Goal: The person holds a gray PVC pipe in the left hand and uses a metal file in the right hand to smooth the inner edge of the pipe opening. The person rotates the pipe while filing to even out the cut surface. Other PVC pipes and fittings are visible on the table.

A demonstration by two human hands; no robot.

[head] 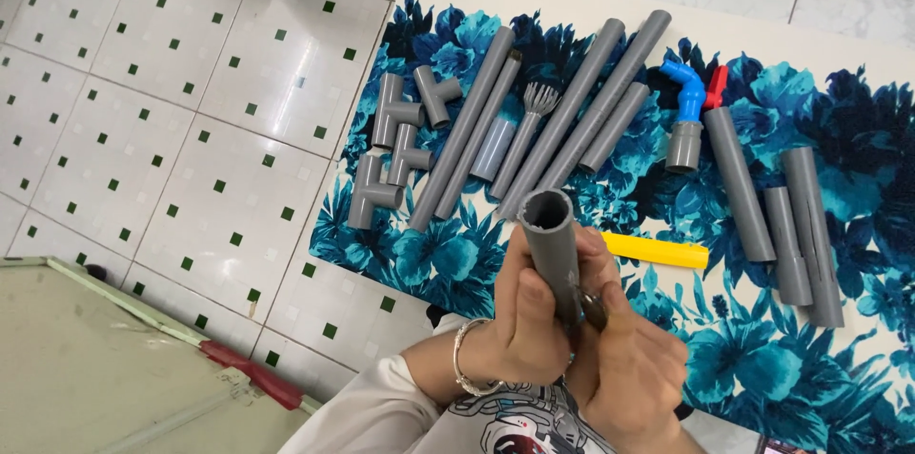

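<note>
My left hand (527, 316) grips a short grey plastic pipe (551, 240) held upright, its open end toward the camera. My right hand (629, 359) closes around the pipe's lower end, where a small dark metal piece (593, 309) shows between the fingers. A silver bracelet (464, 359) sits on my left wrist. Both hands hover over the near edge of a table covered with a blue flowered cloth (448, 263).
On the cloth lie several grey T-fittings (391, 149), several long grey pipes (572, 111), a wire brush (536, 101), a blue tap with red handle (688, 92), a yellow bar (658, 250) and short pipes (801, 225). White tiled floor lies left; a green board (95, 359) at bottom left.
</note>
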